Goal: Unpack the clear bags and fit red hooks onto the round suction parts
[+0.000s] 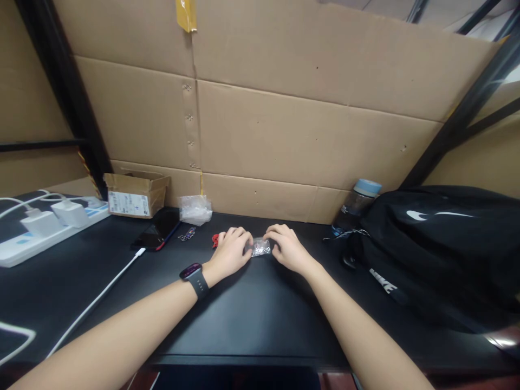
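Note:
A small, shiny clear plastic bag point(260, 247) lies on the black table between my two hands. My left hand point(232, 252), with a dark watch on its wrist, has its thumb and fingers curled in at the bag's left edge. At the right edge, the bent fingers and thumb of my right hand point(287, 249) close in on the bag. What the bag contains is too small to make out. Some small red pieces point(215, 240) show just behind my left hand, partly hidden by it. Left of them rests a small purplish, metallic-looking item point(187, 234).
A crumpled clear plastic bag point(195, 209) and an open cardboard box point(138, 195) stand against the cardboard wall. A phone point(157, 230) with a white cable and a white power strip point(52, 234) are at left. A bottle point(354, 208) and black backpack point(442, 254) occupy the right.

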`<state>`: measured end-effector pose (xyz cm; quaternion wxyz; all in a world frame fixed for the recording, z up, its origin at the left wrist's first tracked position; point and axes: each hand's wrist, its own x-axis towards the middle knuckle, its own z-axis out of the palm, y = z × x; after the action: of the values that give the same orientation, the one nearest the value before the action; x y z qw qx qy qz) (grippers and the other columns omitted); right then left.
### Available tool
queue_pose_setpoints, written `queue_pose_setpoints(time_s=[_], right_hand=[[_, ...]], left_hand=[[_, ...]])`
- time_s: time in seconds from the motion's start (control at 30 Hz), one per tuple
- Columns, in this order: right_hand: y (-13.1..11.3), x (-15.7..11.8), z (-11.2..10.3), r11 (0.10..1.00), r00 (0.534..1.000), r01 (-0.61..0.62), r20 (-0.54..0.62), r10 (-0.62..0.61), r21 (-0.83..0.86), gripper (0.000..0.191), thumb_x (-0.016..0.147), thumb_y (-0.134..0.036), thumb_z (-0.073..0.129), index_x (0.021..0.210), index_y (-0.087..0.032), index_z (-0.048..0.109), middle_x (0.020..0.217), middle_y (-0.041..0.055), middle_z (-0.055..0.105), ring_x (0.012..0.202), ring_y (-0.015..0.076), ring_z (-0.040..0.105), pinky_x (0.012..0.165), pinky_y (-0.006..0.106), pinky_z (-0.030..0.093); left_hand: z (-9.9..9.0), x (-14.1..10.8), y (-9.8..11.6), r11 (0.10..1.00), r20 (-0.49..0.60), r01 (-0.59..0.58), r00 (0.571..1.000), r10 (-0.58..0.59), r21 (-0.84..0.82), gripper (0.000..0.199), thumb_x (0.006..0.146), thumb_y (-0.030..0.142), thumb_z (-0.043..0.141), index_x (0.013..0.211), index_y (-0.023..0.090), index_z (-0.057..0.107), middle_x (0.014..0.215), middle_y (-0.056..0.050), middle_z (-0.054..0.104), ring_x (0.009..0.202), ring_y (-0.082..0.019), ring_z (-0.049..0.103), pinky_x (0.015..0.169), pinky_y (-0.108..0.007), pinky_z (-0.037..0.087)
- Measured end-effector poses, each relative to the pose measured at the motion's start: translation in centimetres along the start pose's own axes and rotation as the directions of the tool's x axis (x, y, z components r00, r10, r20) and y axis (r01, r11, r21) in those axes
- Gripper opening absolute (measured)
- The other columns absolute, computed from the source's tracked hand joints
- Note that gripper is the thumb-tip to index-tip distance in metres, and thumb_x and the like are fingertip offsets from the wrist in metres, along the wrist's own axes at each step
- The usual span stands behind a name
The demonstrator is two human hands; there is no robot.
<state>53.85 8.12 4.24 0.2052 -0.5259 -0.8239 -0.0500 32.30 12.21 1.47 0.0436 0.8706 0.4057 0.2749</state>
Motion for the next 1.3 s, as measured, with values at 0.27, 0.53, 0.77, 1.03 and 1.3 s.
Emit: queue_pose_setpoints(time_s=[0.27,0.53,0.77,1.03,1.3], right_hand=[[-0.6,-0.1,1.0,0.994,0.99,-0.09,0.116,0.082,0.063,0.022,0.092,-0.024,0.056,0.111,-0.027,0.066,0.109,0.0056,0.072,0.107,0.0244,0.057,0.09,0.041,0.029],[0.0,0.1,0.4,0.941,0.963,-0.267,0.084,0.255,0.209,0.031,0.095,-0.037,0.054,0.125,-0.03,0.056,0.088,0.0003,0.074,0.092,0.021,0.065,0.096,0.044,0.027],[-0.8,-0.2,0.3,0.99,0.998,-0.024,0.063,0.016,0.138,0.022,0.092,-0.027,0.06,0.113,-0.029,0.066,0.109,0.004,0.065,0.103,0.0205,0.058,0.09,0.037,0.031],[-2.6,-0.2,1.5,0.995,0.992,0.046,0.124,-0.035,-0.091,0.036,0.097,-0.039,0.054,0.131,-0.027,0.058,0.129,0.0117,0.06,0.112,0.0278,0.054,0.092,0.044,0.032],[-1.1,1.3,2.6,0.927,0.957,-0.236,0.094,0.273,-0.291,0.05,0.101,-0.057,0.033,0.136,-0.028,0.055,0.134,0.0139,0.061,0.121,0.0352,0.047,0.101,0.059,0.024]], left_hand=[[0.4,-0.1,-0.4,0.993,0.056,-0.111,0.992,0.112,-0.035,0.028,0.09,0.033,0.056,0.117,0.029,0.061,0.116,-0.006,0.069,0.119,-0.031,0.048,0.096,-0.047,0.03],[-0.1,0.3,-1.0,0.995,-0.001,0.053,0.999,-0.053,-0.082,0.041,0.092,0.023,0.049,0.133,0.028,0.043,0.093,-0.002,0.073,0.105,-0.024,0.06,0.089,-0.041,0.029],[-1.2,0.2,-0.4,0.997,-0.047,0.039,0.998,-0.036,0.066,0.025,0.092,0.028,0.051,0.116,0.025,0.056,0.104,-0.007,0.07,0.107,-0.028,0.057,0.088,-0.043,0.031],[-0.4,0.1,-1.0,0.997,0.008,-0.017,1.0,0.017,0.075,0.024,0.093,0.023,0.045,0.109,0.025,0.063,0.108,-0.008,0.071,0.117,-0.03,0.054,0.096,-0.05,0.031],[0.2,0.0,-1.2,0.992,-0.017,-0.068,0.997,0.07,0.105,0.04,0.09,0.018,0.046,0.129,0.026,0.055,0.135,-0.009,0.061,0.134,-0.03,0.044,0.104,-0.052,0.029]])
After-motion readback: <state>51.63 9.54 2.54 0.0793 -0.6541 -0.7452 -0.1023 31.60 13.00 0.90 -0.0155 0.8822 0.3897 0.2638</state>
